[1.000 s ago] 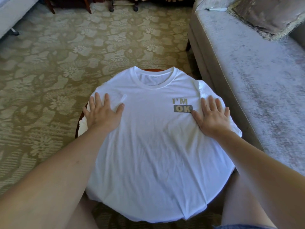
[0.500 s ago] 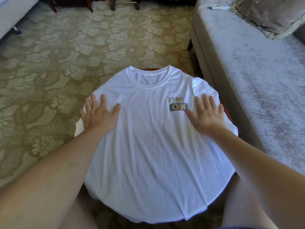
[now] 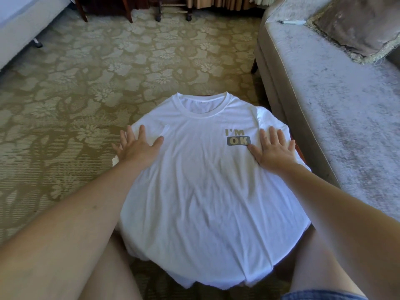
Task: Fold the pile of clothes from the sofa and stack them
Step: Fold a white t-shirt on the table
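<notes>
- The shirt (image 3: pixel 201 191) lies face up and spread over a small round table (image 3: pixel 299 149) right in front of me. Its collar is at 12 o'clock and its hem hangs off the near edge at 6.
- The chest print (image 3: pixel 238 138) sits at about 1 o'clock on the shirt. Soft creases run lengthwise down the middle.
- My left hand (image 3: pixel 137 148) presses flat at 10 o'clock with fingers straight and spread, and the outer fingers reach the shirt's edge.
- My right hand (image 3: pixel 273 151) presses flat at 2 o'clock, spread the same way, with the thumb tip touching the lower corner of the print. Neither hand pinches any cloth.
- Over the last second little has changed. Both palms have stayed at the same spots on the chest, the shirt has kept its outline, and mostly my view has shifted.
- I read that as the smoothing being about done. No fold has been made yet, so this shirt's part of the task is barely begun.
- Next I would take a side at 9 or 3 o'clock and bring it to the middle. The thin cloth overhangs the rim and could slide if I drag it.
- The sofa (image 3: pixel 335 126) runs along 3 o'clock, with a cushion (image 3: pixel 363 24) and a pen (image 3: pixel 292 22) near 1 o'clock.
- I can see no pile or stack from here.
- Patterned carpet (image 3: pixel 86 83) fills 9 to 12 o'clock.
</notes>
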`<state>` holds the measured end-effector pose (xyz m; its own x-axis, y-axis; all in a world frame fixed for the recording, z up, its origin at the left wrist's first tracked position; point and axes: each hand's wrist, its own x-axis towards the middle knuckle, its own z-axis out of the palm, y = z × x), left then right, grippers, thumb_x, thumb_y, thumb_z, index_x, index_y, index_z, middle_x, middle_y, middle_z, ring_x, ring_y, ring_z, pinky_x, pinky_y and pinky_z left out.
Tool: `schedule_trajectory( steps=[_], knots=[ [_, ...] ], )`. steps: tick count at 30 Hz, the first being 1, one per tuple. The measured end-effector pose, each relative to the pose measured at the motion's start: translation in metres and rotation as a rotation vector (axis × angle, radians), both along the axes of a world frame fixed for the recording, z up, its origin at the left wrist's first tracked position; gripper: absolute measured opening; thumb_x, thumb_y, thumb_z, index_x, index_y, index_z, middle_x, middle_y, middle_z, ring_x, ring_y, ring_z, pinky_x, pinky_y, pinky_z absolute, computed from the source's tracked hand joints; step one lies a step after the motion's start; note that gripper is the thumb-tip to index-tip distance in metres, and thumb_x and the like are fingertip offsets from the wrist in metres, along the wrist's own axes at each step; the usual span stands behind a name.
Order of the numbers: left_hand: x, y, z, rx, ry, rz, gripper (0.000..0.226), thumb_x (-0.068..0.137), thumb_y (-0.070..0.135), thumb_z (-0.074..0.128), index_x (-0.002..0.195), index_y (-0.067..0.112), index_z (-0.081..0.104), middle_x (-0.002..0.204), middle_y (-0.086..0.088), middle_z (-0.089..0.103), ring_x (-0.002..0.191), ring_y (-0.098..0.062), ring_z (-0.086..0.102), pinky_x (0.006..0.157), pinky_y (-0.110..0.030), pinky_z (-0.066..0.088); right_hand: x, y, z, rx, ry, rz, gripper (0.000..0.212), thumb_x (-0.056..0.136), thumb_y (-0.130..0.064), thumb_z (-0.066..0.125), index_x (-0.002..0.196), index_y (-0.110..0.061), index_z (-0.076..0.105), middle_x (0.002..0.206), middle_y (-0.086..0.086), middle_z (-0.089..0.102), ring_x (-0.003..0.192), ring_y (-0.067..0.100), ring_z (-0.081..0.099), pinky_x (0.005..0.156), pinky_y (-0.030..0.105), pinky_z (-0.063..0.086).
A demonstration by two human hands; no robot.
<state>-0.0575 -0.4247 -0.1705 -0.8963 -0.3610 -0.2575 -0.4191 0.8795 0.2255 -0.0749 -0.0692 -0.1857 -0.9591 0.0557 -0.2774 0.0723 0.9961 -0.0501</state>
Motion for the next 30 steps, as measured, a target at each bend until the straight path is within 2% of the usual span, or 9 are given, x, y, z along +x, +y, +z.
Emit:
schedule_trajectory(
  steps=[3,7,10,13,16,18,22,26,30],
  knots=[
    [0.034,-0.014,0.011,0.080,0.168,0.070,0.078,0.092,0.063,0.041,0.155,0.028,0.009,0.163,-0.006,-0.003,0.149,-0.027,-0.003,0.118,-0.049,0.005,0.012,0.001,0.013,-0.065,0.050,-0.032,0.089,0.083,-0.081,0.015,0.154,-0.030,-0.002,0.163,0.002,-0.009,0.149,0.024,-0.008,0.117,0.057,-0.005],
    [0.080,-0.030,0.011,0.456,0.309,0.302,0.086,0.088,0.045,0.063,0.155,0.025,0.012,0.161,-0.008,0.013,0.145,-0.028,0.024,0.112,-0.040,0.028,0.062,0.016,0.021,-0.280,0.373,-0.137,0.088,0.085,-0.077,0.034,0.154,-0.027,0.010,0.160,0.007,0.013,0.148,0.026,0.010,0.117,0.054,0.004],
    [0.113,-0.034,0.006,0.637,0.244,0.430,0.094,0.085,0.042,0.069,0.155,0.024,0.008,0.159,-0.004,0.022,0.142,-0.028,0.030,0.112,-0.042,0.032,0.099,0.040,0.025,-0.517,0.301,-0.320,0.094,0.083,-0.072,0.049,0.154,-0.027,0.008,0.160,0.007,0.014,0.145,0.032,0.020,0.116,0.053,0.022],
    [0.136,-0.028,0.008,0.719,0.180,0.427,0.096,0.082,0.039,0.073,0.155,0.021,0.012,0.152,-0.002,0.035,0.135,-0.027,0.040,0.110,-0.043,0.036,0.125,0.062,0.025,-0.800,0.155,-0.532,0.109,0.078,-0.061,0.069,0.156,-0.024,0.002,0.160,0.008,0.018,0.142,0.033,0.029,0.110,0.048,0.031],
    [0.151,-0.026,0.014,0.697,0.132,0.399,0.096,0.080,0.039,0.075,0.154,0.018,0.017,0.148,0.000,0.040,0.132,-0.026,0.043,0.109,-0.044,0.038,0.143,0.073,0.017,-0.938,0.138,-0.668,0.107,0.080,-0.051,0.072,0.156,-0.021,0.003,0.159,0.008,0.023,0.141,0.032,0.032,0.110,0.045,0.032],
    [0.159,-0.026,0.017,0.660,0.095,0.384,0.099,0.079,0.042,0.075,0.154,0.018,0.015,0.152,-0.002,0.036,0.135,-0.026,0.040,0.110,-0.043,0.037,0.150,0.077,0.010,-0.995,0.117,-0.706,0.104,0.081,-0.048,0.072,0.155,-0.021,0.005,0.161,0.005,0.018,0.143,0.031,0.028,0.113,0.048,0.031],
    [0.170,-0.026,0.025,0.596,0.075,0.360,0.094,0.087,0.035,0.068,0.156,0.018,0.007,0.158,-0.003,0.027,0.141,-0.027,0.033,0.109,-0.038,0.032,0.156,0.078,0.008,-1.056,0.067,-0.737,0.099,0.079,-0.047,0.072,0.155,-0.023,0.013,0.159,0.005,0.023,0.140,0.032,0.033,0.111,0.053,0.034],
    [0.177,-0.028,0.036,0.532,0.048,0.336,0.079,0.090,0.018,0.051,0.156,0.022,0.009,0.158,-0.003,0.025,0.142,-0.028,0.030,0.108,-0.037,0.030,0.162,0.078,0.008,-1.037,0.062,-0.739,0.091,0.083,-0.039,0.069,0.154,-0.020,0.015,0.157,0.008,0.028,0.138,0.033,0.036,0.110,0.052,0.036],
    [0.183,-0.029,0.040,0.484,-0.009,0.276,0.077,0.089,0.006,0.044,0.156,0.018,0.008,0.159,-0.006,0.021,0.144,-0.029,0.025,0.111,-0.036,0.027,0.169,0.077,0.010,-0.965,0.010,-0.678,0.087,0.089,-0.027,0.062,0.155,-0.020,0.006,0.158,0.009,0.024,0.136,0.034,0.038,0.107,0.050,0.040]
  ],
)
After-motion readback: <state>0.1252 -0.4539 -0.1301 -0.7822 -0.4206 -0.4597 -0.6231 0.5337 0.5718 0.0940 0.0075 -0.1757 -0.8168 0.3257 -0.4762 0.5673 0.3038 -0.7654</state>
